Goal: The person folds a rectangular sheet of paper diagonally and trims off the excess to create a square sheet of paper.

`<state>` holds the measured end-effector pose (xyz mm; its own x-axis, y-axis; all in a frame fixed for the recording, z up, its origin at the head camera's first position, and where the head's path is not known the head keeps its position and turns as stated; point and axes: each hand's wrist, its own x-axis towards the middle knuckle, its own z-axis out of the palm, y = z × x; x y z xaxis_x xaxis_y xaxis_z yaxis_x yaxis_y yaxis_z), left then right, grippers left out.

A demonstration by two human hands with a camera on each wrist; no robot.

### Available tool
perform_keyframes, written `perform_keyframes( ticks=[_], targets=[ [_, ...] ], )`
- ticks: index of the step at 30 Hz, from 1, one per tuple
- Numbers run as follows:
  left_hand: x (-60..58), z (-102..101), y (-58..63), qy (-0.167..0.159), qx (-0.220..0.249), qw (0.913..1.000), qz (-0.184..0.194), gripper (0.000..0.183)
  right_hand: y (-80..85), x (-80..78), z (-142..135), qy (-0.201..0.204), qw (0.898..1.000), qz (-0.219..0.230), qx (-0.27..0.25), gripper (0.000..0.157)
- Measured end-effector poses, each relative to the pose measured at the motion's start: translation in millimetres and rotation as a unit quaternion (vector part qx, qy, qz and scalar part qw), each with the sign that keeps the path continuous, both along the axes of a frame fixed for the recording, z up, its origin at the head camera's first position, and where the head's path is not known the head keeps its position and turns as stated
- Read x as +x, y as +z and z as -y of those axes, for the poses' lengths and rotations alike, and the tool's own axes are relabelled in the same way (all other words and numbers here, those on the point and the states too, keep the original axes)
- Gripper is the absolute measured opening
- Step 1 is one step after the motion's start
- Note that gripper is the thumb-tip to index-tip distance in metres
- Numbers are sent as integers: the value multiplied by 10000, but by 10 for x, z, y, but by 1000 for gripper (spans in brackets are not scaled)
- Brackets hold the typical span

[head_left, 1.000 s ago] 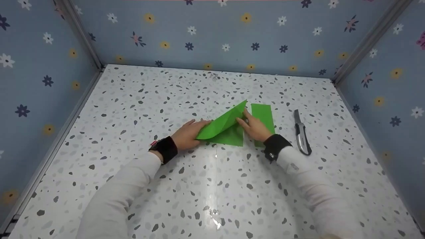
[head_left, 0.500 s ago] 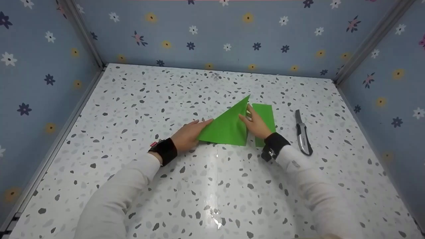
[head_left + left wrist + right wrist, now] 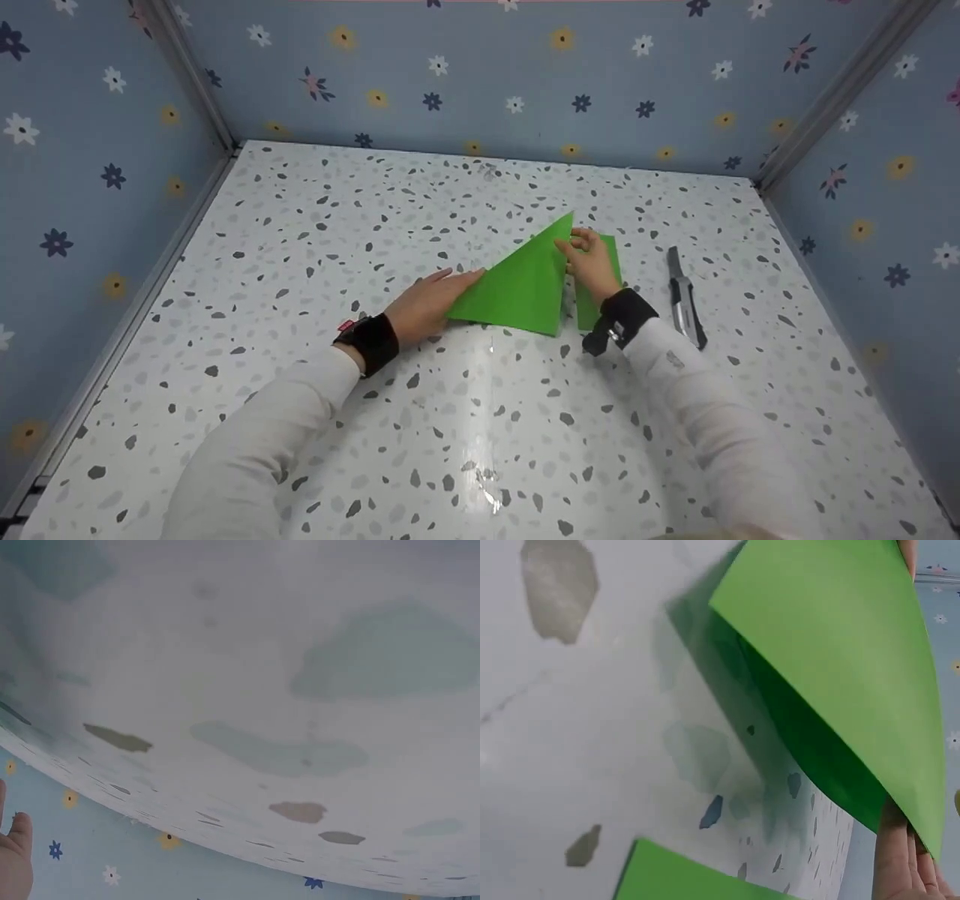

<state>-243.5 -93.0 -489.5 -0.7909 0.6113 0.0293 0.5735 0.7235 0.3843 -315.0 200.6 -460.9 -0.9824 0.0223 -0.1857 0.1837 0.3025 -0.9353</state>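
A green sheet of paper [image 3: 514, 289], folded into a pointed shape, stands tilted over the speckled table in the head view. My right hand [image 3: 592, 264] pinches its right edge just below the upper tip, thumb in front and fingers behind. In the right wrist view the sheet [image 3: 840, 652] bows, its near edge raised above its shadow, with my right hand's fingers [image 3: 894, 862] at the lower corner. My left hand [image 3: 431, 304] rests at the paper's left end with fairly straight fingers; its fingertips lie along the sloping edge.
A narrow green paper strip [image 3: 586, 311] lies under and beside my right hand. Farther right lies a utility knife [image 3: 684, 300] with its blade out, pointing away. Flower-patterned walls [image 3: 510, 75] stand at the back and both sides of the table [image 3: 360, 202].
My right hand has lifted the folded paper's right side and moved slightly up and right, so the flap now covers the lower layer. The left hand has hardly moved.
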Motion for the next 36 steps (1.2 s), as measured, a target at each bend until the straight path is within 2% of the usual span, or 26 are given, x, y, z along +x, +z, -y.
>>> perform_keyframes(
  ticks=[5, 11, 13, 16, 20, 23, 25, 28, 31, 36],
  targets=[
    [68, 59, 33, -466, -249, 9954, -796, 89, 74, -20, 13, -240, 9989, -165, -376, 44],
    [119, 96, 96, -945, -761, 9732, -1952, 87, 187, -32, 14, -284, 9972, -280, -631, 25],
    [137, 95, 112, -1047, -940, 9660, -2169, 89, 213, -30, 15, -275, 9972, -334, -602, 24],
    [167, 83, 122, -1236, -1095, 9590, -2302, 95, 237, -17, 15, -172, 9966, -419, -688, 26],
    [200, 76, 119, -1494, -1161, 9519, -2409, 108, 249, -2, 7, 139, 9919, -556, -1133, 30],
    [206, 83, 116, -1554, -1169, 9480, -2520, 106, 246, -12, -2, 313, 9874, -657, -1403, 36],
    [202, 88, 114, -1538, -1180, 9478, -2531, 102, 240, -24, -4, 340, 9876, -631, -1394, 41],
    [198, 94, 108, -1491, -1242, 9518, -2373, 95, 208, -51, -3, 284, 9932, -459, -1031, 50],
    [197, 95, 89, -1428, -1471, 9586, -1974, 92, 146, -70, 8, 349, 9982, -239, -415, 55],
    [193, 97, 37, -1276, -1732, 9683, -1272, 87, 22, -67, 38, 789, 9961, -115, 374, 72]
  ],
)
